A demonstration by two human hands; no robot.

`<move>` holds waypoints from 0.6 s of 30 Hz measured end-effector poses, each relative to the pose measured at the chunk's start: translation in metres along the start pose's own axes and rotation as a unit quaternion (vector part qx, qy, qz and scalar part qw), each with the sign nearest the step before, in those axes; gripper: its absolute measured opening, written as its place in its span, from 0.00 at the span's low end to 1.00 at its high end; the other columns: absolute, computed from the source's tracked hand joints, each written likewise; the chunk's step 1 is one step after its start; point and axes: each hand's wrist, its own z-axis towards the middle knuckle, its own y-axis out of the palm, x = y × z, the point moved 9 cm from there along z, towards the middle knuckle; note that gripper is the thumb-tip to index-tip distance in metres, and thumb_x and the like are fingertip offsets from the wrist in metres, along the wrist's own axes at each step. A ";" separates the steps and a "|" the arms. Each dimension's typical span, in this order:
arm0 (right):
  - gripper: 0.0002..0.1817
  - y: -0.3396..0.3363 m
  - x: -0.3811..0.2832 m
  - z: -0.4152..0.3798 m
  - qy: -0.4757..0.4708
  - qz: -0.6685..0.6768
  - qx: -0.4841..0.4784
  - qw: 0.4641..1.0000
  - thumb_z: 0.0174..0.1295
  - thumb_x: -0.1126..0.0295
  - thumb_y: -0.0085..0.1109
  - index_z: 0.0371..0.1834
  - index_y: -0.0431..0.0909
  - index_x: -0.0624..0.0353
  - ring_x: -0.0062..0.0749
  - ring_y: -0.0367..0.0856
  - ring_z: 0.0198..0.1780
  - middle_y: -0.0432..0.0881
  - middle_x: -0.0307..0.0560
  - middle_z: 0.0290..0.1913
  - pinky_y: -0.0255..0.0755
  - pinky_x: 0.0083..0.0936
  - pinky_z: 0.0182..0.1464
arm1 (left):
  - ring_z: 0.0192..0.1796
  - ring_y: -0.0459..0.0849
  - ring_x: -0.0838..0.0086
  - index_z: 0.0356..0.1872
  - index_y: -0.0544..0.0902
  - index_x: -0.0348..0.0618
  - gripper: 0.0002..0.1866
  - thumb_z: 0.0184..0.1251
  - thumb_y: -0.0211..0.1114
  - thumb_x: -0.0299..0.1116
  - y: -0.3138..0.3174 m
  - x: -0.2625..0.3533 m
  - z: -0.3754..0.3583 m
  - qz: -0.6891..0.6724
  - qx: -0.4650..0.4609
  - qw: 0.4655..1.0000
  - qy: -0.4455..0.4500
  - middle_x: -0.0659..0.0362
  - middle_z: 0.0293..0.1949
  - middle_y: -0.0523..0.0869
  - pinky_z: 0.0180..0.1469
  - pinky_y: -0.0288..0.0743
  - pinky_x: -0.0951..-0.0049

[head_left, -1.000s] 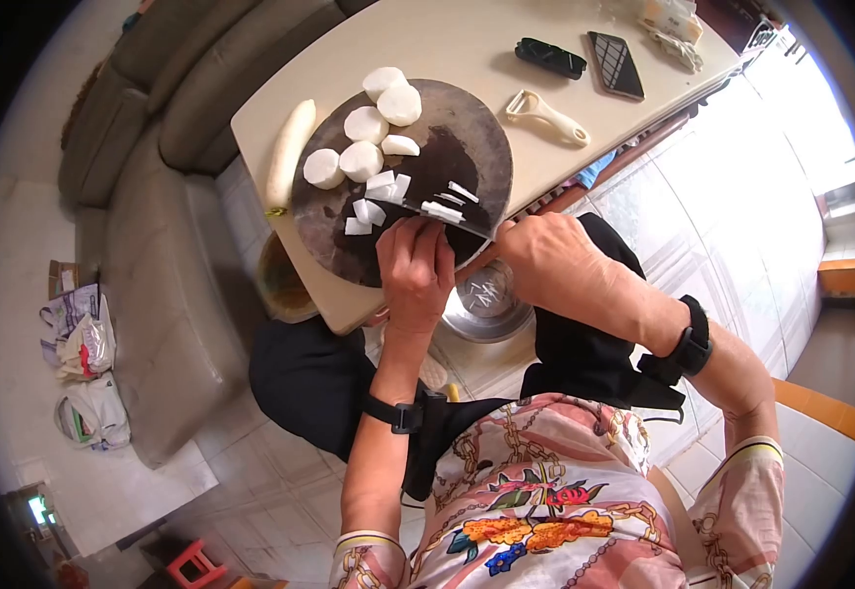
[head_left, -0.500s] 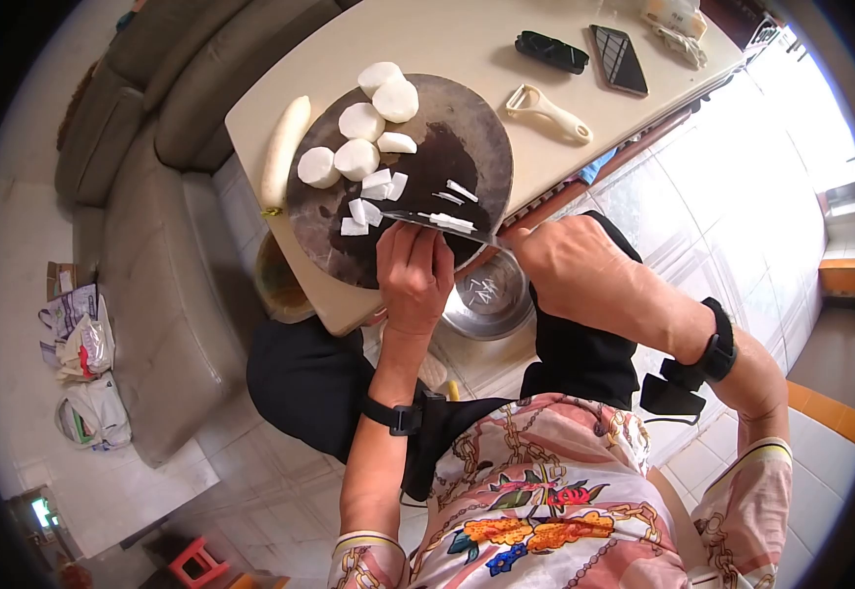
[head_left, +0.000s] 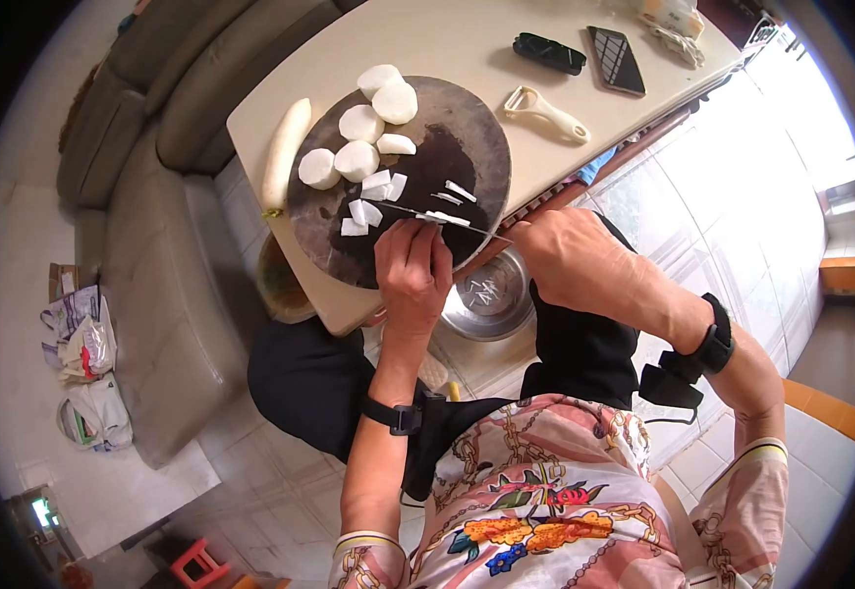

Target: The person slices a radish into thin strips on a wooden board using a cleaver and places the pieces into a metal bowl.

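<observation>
**Head view: knife (head_left: pixel 486 233) over the cut white strips (head_left: pixel 445 217), left fingers close by**

Step in hand, my reading: fine slicing of white root pieces on the round board (head_left: pixel 481 123).

Left hand (head_left: pixel 413 270): fingers bent and bunched narrow, tips at the board's near side, just beside the blade. I cannot tell from my station whether they pinch a piece or only steady one, as the hand hides what lies beneath.

Right hand (head_left: pixel 575 263): fingers closed around the knife's handle, mostly hidden by the fist. The blade slants across the board, just beyond the left fingertips, with white strips alongside it. Contact between edge and board: not resolvable.

Positions, taken from the left fingertips:
- Loose strips (head_left: pixel 461 191): beyond and to the right, across the blade.
- Small chunks (head_left: pixel 376 185): beyond and to the left, on the board.
- Thick rounds (head_left: pixel 358 160): farther beyond, past the chunks.
- Whole root (head_left: pixel 286 157): well to the left, off the board, on the table (head_left: pixel 447 49).
- Peeler (head_left: pixel 548 114): well beyond and to the right.
- Metal bowl (head_left: pixel 511 319): nearer the body, below the table edge, between the two hands; thin white strips inside.

Next move, judged: another cut would call for a steady piece, left fingertips tucked behind the knuckles, and the blade kept upright with small, even spacing. Main risk I note: fingertips so near the edge; thin strips may also slide or cling to the steel.
</observation>
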 end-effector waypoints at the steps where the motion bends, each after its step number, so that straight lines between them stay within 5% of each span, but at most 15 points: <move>1: 0.05 0.001 0.002 0.000 -0.001 0.001 -0.001 1.000 0.35 0.78 0.62 0.19 0.79 0.66 0.53 0.83 0.30 0.80 0.59 0.22 0.78 0.39 0.33 | 0.47 0.81 0.57 0.38 0.84 0.35 0.09 0.55 0.64 0.23 0.000 0.000 0.000 -0.001 0.001 1.000 0.001 0.53 0.41 0.83 0.52 0.74 0.61; 12: 0.05 0.001 0.001 0.015 -0.064 0.012 -0.033 0.997 0.36 0.79 0.62 0.20 0.79 0.66 0.54 0.83 0.31 0.80 0.58 0.23 0.77 0.40 0.34 | 0.48 0.80 0.57 0.39 0.84 0.35 0.10 0.54 0.64 0.22 0.001 0.002 0.001 0.009 -0.004 1.000 0.003 0.53 0.42 0.83 0.52 0.74 0.62; 18: 0.05 0.004 -0.003 0.016 -0.023 0.005 0.006 1.000 0.37 0.79 0.62 0.20 0.79 0.67 0.54 0.83 0.30 0.79 0.59 0.22 0.77 0.40 0.34 | 0.48 0.80 0.57 0.39 0.83 0.35 0.10 0.54 0.64 0.22 0.000 0.002 0.001 0.000 -0.007 1.000 0.002 0.53 0.42 0.82 0.52 0.74 0.61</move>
